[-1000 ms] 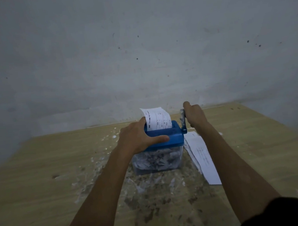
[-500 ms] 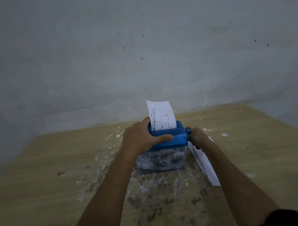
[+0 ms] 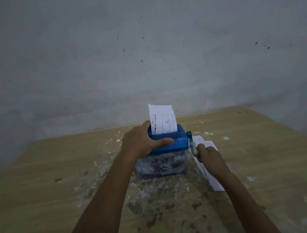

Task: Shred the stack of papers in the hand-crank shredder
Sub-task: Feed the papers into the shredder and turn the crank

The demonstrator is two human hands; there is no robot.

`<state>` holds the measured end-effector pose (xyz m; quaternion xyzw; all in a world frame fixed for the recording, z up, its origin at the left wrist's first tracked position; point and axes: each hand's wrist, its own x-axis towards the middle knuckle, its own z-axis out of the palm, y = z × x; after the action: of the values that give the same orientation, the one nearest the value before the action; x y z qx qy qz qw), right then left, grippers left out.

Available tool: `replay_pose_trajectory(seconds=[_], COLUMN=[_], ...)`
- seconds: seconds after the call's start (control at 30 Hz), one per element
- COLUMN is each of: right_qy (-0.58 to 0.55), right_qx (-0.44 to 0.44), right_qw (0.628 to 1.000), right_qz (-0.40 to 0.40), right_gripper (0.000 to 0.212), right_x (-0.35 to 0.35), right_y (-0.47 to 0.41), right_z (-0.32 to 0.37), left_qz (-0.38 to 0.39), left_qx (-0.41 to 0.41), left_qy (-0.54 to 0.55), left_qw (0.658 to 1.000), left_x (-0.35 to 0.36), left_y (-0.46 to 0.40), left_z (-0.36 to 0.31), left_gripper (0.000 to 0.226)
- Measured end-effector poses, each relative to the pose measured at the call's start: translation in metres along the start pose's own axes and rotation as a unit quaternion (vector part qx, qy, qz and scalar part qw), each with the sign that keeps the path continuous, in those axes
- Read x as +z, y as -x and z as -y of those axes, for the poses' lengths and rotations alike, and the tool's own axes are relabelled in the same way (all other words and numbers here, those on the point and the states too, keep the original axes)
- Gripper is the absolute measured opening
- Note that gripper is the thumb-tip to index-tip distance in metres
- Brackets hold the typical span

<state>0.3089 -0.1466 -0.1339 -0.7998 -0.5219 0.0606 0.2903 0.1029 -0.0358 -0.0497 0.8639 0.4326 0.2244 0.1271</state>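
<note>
A small hand-crank shredder (image 3: 177, 145) with a blue top and a clear bin full of paper shreds stands mid-table. A printed white sheet (image 3: 162, 119) sticks upright out of its slot. My left hand (image 3: 141, 140) grips the blue top from the left, thumb along its front. My right hand (image 3: 208, 153) holds the crank handle (image 3: 193, 147) on the shredder's right side, low and toward me. The stack of papers (image 3: 212, 178) lies flat on the table just right of the shredder, partly under my right forearm.
The wooden table (image 3: 62, 189) is stained and strewn with small paper scraps around the shredder. A grey wall (image 3: 143, 52) rises directly behind the table's far edge. The table's right edge runs diagonally at the far right.
My right hand has swung the crank from its top position down and toward me. The sheet in the slot now stands straighter. My left hand has kept its grip.
</note>
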Motion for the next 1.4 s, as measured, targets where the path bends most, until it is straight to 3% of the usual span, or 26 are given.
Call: replay_pose_trajectory(seconds=[0.13, 0.23, 0.33, 0.47, 0.57, 0.83, 1.07, 1.27, 1.4], right_qy=[-0.209, -0.254, -0.353, -0.364, -0.361, -0.275, -0.225, -0.024, 0.086], right_qx=[0.067, 0.049, 0.056, 0.055, 0.07, 0.117, 0.165, 0.11, 0.021], right_qw=[0.974, 0.959, 0.916, 0.907, 0.914, 0.953, 0.96, 0.988, 0.992], right_qz=[-0.063, -0.116, -0.185, -0.203, -0.171, -0.052, 0.033, 0.105, 0.089], right_gripper=[0.034, 0.035, 0.041, 0.045, 0.045, 0.05, 0.032, 0.023, 0.019], right_x=[-0.007, -0.015, -0.032, -0.053, -0.059, -0.038, -0.022, 0.001, 0.007], right_y=[0.008, 0.012, 0.005, -0.018, -0.046, -0.098, -0.091, -0.062, -0.038], right_z=[0.012, 0.029, 0.052, 0.071, 0.077, 0.057, 0.046, 0.018, 0.006], left_qz=[0.004, 0.014, 0.025, 0.024, 0.019, 0.008, 0.0, -0.011, -0.016], left_qx=[0.004, 0.007, 0.015, 0.021, 0.024, 0.019, 0.02, 0.008, 0.009], left_qy=[-0.016, -0.019, -0.017, -0.015, -0.009, -0.02, -0.007, -0.01, 0.0], left_qw=[1.0, 1.0, 0.999, 0.999, 0.999, 1.0, 1.0, 1.0, 1.0], left_x=[-0.001, -0.002, -0.003, -0.003, -0.001, -0.001, -0.001, 0.002, 0.002], left_y=[-0.002, -0.003, -0.004, -0.004, -0.004, -0.003, -0.002, -0.002, -0.002], left_z=[0.002, 0.002, 0.004, 0.005, 0.007, 0.008, 0.006, 0.006, 0.007], left_gripper=[0.106, 0.109, 0.111, 0.111, 0.11, 0.106, 0.102, 0.1, 0.099])
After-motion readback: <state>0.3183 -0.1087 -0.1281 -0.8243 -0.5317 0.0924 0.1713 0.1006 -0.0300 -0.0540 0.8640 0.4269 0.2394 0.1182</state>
